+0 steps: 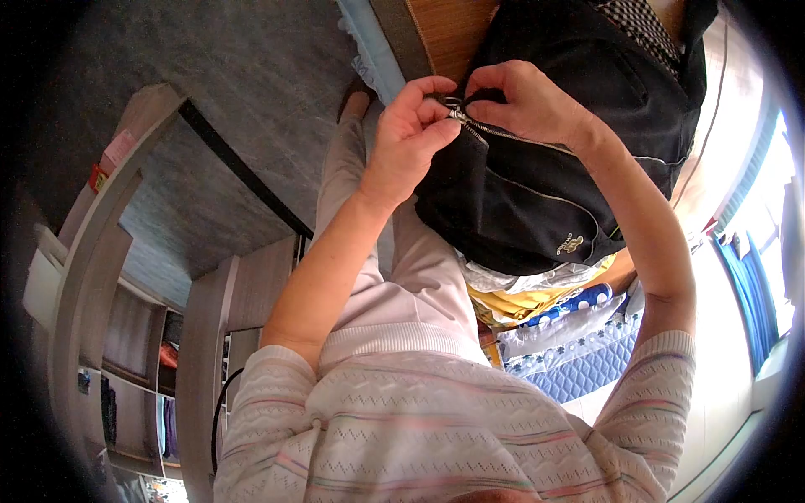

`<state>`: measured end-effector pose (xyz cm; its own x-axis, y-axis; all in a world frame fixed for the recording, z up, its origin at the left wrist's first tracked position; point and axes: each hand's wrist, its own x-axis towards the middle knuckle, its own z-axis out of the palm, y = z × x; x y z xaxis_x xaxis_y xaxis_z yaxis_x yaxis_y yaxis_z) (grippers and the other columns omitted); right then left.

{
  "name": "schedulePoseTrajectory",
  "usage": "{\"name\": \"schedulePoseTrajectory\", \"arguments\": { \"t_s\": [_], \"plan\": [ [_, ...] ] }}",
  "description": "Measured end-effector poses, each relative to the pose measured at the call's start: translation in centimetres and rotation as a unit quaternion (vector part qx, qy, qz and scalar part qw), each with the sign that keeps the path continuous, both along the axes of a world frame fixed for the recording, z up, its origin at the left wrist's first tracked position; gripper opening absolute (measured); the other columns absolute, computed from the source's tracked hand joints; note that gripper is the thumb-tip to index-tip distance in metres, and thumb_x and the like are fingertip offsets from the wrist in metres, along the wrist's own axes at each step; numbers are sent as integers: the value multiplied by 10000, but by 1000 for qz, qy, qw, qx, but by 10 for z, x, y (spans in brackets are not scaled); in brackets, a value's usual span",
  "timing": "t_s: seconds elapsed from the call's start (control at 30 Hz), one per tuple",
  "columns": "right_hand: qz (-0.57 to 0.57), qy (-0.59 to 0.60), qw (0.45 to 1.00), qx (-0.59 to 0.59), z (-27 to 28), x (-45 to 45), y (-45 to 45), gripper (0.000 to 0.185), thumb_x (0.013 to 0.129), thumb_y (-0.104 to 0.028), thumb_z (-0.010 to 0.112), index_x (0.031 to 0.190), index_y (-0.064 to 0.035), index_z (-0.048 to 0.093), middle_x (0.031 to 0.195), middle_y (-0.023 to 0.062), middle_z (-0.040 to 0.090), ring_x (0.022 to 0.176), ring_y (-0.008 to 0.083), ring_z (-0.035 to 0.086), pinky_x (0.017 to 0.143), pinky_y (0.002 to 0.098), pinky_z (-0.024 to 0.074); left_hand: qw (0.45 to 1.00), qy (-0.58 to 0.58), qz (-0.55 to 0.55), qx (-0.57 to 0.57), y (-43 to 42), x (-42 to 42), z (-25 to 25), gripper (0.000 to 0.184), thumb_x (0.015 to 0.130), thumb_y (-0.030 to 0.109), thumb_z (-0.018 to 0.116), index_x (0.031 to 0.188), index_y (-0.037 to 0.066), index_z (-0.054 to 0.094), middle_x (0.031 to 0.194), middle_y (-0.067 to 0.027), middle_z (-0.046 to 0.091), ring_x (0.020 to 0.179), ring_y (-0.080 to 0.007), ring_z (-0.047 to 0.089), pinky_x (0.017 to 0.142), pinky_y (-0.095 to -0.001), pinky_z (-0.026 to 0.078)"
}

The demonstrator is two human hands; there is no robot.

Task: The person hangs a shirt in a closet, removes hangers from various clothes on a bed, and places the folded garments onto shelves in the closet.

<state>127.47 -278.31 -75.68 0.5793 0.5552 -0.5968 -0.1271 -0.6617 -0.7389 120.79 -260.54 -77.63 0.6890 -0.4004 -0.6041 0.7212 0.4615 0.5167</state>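
Closest to me is my own striped knit top (436, 419), then my pale trousers (411, 285), with the black bag (520, 222) sitting right by my legs, a bit to the right. Both hands are up at the zip (537, 141) on it. My left hand (444, 124) is nearly closed, thumb and forefinger pinching by the metal slider. My right hand (485, 96) is curled in tight too, thumb and fingers nipping black fabric just beside it. My fingers hide part of that end, and my right forearm cuts across the side of the bag.

Below the bag, half covered by it, there's a yellow cloth (520, 303), a blue polka-dot cloth (587, 299) and some blue quilted bedding (591, 369). A wooden surface (453, 33) shows past its far left edge.

Bag's logo side faces up at me. Its long axis looks to run away from me, leaning right at the far end, though the top gets cropped. The zip goes more crosswise, slider end pointing left, teeth splitting apart from there.

Further out: grey floor (243, 50), open shelves (130, 327) left, blue curtain (746, 277) right.
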Motion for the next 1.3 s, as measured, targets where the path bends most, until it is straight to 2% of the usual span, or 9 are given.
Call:
{"name": "schedulePoseTrajectory", "arguments": {
  "t_s": [0.33, 0.43, 0.67, 0.77, 0.87, 1.0, 1.03, 1.1, 1.3],
  "plan": [
    [-112, 53, 992, -3, -1, -10, 7, 235, 728, -158, 597, 866, 33, 595, 641, 135, 557, 577, 160, 508, 533, 306, 420, 998, -45, -47, 23, -3, 1, -1, 358, 824, -1, 519, 1166, 36, 421, 826, 18, 542, 766, -43, 496, 703, -170, 391],
    [-148, 73, 986, 3, -1, -14, 8, 238, 733, -158, 596, 862, 42, 592, 622, 109, 548, 560, 134, 487, 510, 298, 407, 997, -58, -26, 35, -7, -1, -1, 303, 810, -31, 484, 1104, 28, 441, 769, 28, 499, 665, -19, 434, 595, -158, 364],
    [-208, 25, 977, 30, -20, -21, 14, 181, 742, -144, 597, 828, 15, 604, 599, 85, 541, 532, 113, 468, 497, 283, 400, 998, -35, -22, 46, -6, -1, -12, 407, 813, 4, 540, 1193, 23, 394, 897, 0, 551, 813, -57, 504, 727, -183, 405],
    [-167, -37, 985, 31, -29, -20, 12, 149, 732, -140, 608, 831, -28, 610, 657, 98, 574, 559, 166, 524, 525, 304, 431, 998, 67, 16, -12, -7, -7, -18, 419, 790, -18, 553, 1183, -3, 408, 935, -19, 569, 836, -79, 530, 759, -200, 424],
    [-99, -343, 934, 11, -21, -12, 18, 138, 717, -137, 615, 833, -61, 607, 731, 111, 593, 649, 241, 573, 576, 332, 463, 989, 130, 29, -65, -2, -10, -23, 402, 771, -54, 554, 1155, -23, 439, 914, -21, 574, 807, -78, 539, 759, -196, 436],
    [-225, -241, 942, -59, 15, -29, 31, 158, 705, -144, 622, 845, -79, 589, 753, 92, 581, 709, 272, 583, 604, 354, 474, 991, 114, 16, -73, 5, -10, -22, 415, 756, -71, 550, 1154, -11, 450, 917, -14, 562, 824, -84, 531, 781, -198, 425],
    [-206, -157, 961, -96, 22, -38, 39, 205, 706, -179, 628, 881, -90, 568, 758, 86, 583, 707, 274, 592, 598, 365, 477, 992, 105, 11, -75, 5, -10, -22, 425, 751, -77, 547, 1159, -9, 447, 925, -14, 557, 831, -85, 528, 788, -199, 422],
    [-126, -189, 957, -181, 17, -51, 49, 241, 710, -227, 628, 892, -95, 542, 760, 89, 590, 713, 274, 602, 595, 377, 480, 996, 82, -9, -36, 8, -11, -19, 481, 732, -76, 548, 1193, -2, 429, 941, -24, 567, 861, -110, 538, 804, -225, 422],
    [-130, -128, 949, -256, 21, -50, 59, 326, 713, -356, 626, 814, -60, 537, 761, 115, 614, 724, 288, 611, 599, 375, 484, 998, -23, -59, 4, 15, -12, -3, 449, 738, -118, 493, 1171, -8, 450, 943, 2, 521, 859, -62, 499, 803, -201, 402]
  ]
}}
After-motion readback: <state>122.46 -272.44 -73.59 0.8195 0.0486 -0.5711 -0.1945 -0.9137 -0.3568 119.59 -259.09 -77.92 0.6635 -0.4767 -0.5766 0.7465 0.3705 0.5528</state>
